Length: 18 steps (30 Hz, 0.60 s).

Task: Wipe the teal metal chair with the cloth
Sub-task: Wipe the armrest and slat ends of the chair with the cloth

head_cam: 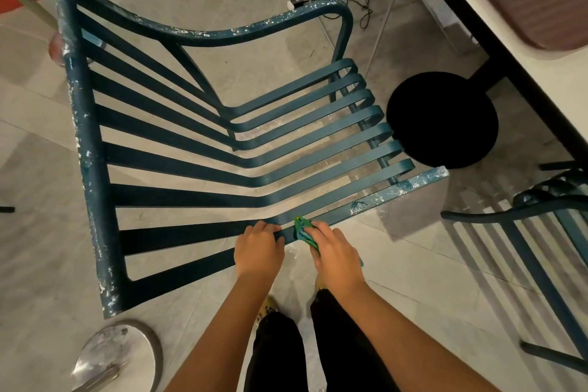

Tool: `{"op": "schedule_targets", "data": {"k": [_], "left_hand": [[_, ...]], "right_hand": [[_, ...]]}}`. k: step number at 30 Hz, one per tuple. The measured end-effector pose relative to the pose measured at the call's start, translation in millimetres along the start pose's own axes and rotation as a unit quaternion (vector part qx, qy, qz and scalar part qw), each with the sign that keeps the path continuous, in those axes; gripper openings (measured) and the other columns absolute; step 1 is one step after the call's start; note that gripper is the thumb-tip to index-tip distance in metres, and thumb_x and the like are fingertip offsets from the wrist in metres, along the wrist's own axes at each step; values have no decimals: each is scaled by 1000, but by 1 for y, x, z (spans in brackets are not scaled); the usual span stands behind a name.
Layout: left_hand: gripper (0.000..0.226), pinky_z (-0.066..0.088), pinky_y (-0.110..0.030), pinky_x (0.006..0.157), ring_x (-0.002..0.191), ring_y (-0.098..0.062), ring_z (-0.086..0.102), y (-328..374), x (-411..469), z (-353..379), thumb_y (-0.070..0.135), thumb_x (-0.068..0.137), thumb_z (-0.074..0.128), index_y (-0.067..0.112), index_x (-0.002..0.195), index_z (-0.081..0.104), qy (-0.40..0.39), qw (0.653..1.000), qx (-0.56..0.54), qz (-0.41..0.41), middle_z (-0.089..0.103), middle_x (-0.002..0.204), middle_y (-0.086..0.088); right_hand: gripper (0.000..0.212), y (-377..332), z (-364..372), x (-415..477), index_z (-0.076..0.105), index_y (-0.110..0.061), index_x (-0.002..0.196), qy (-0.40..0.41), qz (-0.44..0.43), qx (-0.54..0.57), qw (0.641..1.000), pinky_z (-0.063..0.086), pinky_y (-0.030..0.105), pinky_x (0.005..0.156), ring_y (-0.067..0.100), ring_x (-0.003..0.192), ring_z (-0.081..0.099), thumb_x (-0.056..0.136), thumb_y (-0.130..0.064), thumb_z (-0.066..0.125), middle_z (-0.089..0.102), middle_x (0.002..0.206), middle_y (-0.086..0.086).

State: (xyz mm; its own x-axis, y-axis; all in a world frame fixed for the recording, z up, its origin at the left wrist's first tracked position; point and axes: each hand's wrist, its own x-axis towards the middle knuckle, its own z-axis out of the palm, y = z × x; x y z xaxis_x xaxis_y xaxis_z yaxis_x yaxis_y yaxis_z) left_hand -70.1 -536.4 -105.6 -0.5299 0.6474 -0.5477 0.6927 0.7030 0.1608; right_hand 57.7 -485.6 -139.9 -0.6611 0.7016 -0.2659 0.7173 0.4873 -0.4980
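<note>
Wiping in progress. Teal slatted metal chair [191, 197] is standing on the tiled floor [413, 280]. Left hand [259, 251] fingers [269, 228] are gripping its near rail [337, 212]; right hand [334, 251] is clutching crumpled green cloth [302, 229] against it. Next, likely: sliding toward the rail's white-flecked end.

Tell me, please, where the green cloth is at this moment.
In the head view, low centre, the green cloth is held by the right hand against the nearest rail of the teal metal chair, just right of the left hand, which grips that rail.
</note>
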Motion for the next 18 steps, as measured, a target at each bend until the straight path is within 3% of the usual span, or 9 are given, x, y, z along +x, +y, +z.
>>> {"op": "schedule_targets", "data": {"k": [2,6,11,15,18], "left_hand": [[38,38,-31,102,121,-19,46,0,0,0,33,95,42,22,131,46,0,1000,1,-1,50,134,-2],[38,39,-31,103,121,-19,46,0,-1,1,34,95,42,21,130,47,1,1000,2,-1,51,134,-2],[37,41,-32,101,121,-20,47,5,1,-2,32,94,44,20,129,48,-9,1000,-6,-9,51,134,-2],[39,40,-35,103,122,-21,46,18,9,1,34,93,46,19,129,50,-26,999,-42,-6,51,133,-3],[37,42,-36,103,119,-20,49,32,15,9,30,92,50,18,127,52,-33,993,-113,-15,53,130,-4]], "right_hand": [[49,11,-4,0,68,-17,100,6,9,-29,1000,52,23,44,17,67,63,55,-13,87,67,99,-2],[40,38,-21,8,56,-11,123,12,51,-23,998,56,38,67,28,92,58,84,-4,59,57,121,6],[39,55,-37,19,50,-16,129,14,101,-2,995,54,37,76,24,102,54,90,-9,51,52,124,1],[48,35,-35,23,42,-18,135,18,61,41,997,55,39,79,26,104,57,90,-9,54,56,124,5],[45,20,-28,27,41,-20,135,-30,28,-22,999,52,36,78,25,112,51,92,-9,48,49,130,2]]}}
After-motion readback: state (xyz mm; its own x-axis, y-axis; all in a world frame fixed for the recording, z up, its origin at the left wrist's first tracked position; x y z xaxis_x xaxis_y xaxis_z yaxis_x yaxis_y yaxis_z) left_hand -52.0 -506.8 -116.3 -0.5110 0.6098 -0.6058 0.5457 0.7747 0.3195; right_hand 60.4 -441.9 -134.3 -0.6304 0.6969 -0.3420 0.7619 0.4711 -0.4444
